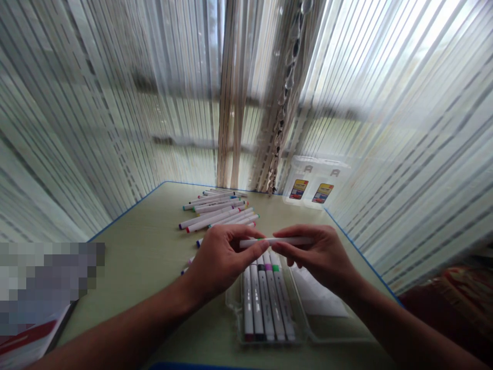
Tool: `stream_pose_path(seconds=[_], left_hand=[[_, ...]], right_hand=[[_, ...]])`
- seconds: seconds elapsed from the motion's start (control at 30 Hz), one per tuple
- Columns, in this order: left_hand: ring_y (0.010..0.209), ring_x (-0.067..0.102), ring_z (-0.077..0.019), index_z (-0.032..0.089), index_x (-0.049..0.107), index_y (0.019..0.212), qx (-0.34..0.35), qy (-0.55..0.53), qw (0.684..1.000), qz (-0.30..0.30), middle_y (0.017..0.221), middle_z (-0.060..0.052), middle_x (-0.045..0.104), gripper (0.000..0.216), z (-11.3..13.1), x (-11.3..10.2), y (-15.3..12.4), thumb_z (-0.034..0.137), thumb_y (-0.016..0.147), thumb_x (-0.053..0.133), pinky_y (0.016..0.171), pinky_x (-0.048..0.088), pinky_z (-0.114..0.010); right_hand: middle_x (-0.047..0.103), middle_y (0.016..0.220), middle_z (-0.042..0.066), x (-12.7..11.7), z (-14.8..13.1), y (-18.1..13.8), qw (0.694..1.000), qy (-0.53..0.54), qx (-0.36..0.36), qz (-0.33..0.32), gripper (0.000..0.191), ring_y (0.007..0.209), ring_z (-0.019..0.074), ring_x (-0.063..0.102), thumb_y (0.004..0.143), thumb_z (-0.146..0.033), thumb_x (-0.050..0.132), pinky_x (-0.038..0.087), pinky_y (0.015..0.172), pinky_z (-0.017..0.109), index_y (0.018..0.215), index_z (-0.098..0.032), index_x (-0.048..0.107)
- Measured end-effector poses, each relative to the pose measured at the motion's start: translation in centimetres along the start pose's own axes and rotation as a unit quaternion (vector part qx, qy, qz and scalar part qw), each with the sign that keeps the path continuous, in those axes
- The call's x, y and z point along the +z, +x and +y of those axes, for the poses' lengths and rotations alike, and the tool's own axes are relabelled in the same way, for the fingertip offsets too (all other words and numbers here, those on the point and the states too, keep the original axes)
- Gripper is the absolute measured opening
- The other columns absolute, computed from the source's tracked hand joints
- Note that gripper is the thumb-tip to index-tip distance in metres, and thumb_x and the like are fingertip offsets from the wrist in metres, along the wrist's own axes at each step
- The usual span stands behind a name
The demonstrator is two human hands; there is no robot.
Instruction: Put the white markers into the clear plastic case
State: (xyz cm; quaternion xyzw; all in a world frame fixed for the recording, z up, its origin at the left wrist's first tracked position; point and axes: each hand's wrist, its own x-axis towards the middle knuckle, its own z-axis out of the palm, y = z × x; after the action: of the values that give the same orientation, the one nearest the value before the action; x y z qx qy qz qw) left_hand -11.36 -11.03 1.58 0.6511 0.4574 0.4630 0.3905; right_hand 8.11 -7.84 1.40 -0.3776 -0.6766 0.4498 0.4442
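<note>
Between both hands a white marker (290, 240) with a green band is held level, above an open clear plastic case. My left hand (227, 252) pinches its left end between thumb and fingers. The right end lies in the closed fingers of my right hand (319, 254). Below them, the case (239, 318) holds a row of several white markers (264, 303), with black, purple and green bands among them. The case's lid (327, 313) lies folded out to the right, with a pale sheet in it. My hands hide the upper part of the case.
Behind my left hand lies a loose pile of white markers (219, 210) with coloured ends. Two clear cases with labels (308, 190) stand at the table's back right. A partly blurred booklet (34, 329) lies at left. String curtains (185, 103) hang beyond the blue-edged table (134, 241).
</note>
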Motion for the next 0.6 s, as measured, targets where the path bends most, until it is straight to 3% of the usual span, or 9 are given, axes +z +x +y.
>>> stream_pose_path(seconds=[0.17, 0.27, 0.6], left_hand=[[0.056, 0.056, -0.0132, 0.017, 0.077, 0.100, 0.013, 0.029, 0.999, -0.028, 0.069, -0.004, 0.069, 0.028, -0.27, 0.19, -0.27, 0.037, 0.087, 0.061, 0.050, 0.042, -0.022], [0.058, 0.057, -0.0125, 0.019, 0.076, 0.103, 0.040, 0.056, 0.997, -0.029, 0.071, -0.003, 0.069, 0.026, -0.18, 0.30, -0.34, 0.032, 0.090, 0.057, 0.054, 0.043, -0.022], [0.060, 0.055, -0.0111, 0.018, 0.067, 0.108, 0.051, 0.059, 0.996, -0.035, 0.071, 0.001, 0.059, 0.027, -0.38, 0.38, -0.37, 0.029, 0.096, 0.046, 0.061, 0.043, -0.025]], right_hand=[[0.073, 0.068, 0.006, -0.07, 0.24, -0.05, 0.991, -0.124, -0.040, 0.009, 0.019, 0.058, 0.0172, 0.066, 0.068, -0.033, 0.083, 0.051, 0.051, 0.025, 0.074, -0.016, 0.077], [0.073, 0.067, 0.006, -0.05, 0.34, -0.05, 0.986, -0.160, -0.043, 0.016, 0.021, 0.058, 0.0178, 0.064, 0.069, -0.035, 0.082, 0.050, 0.053, 0.026, 0.072, -0.015, 0.076], [0.071, 0.066, 0.004, -0.13, -0.03, 0.17, 0.998, -0.057, 0.018, 0.016, 0.019, 0.058, 0.0125, 0.059, 0.067, -0.032, 0.084, 0.045, 0.053, 0.021, 0.071, -0.015, 0.076]])
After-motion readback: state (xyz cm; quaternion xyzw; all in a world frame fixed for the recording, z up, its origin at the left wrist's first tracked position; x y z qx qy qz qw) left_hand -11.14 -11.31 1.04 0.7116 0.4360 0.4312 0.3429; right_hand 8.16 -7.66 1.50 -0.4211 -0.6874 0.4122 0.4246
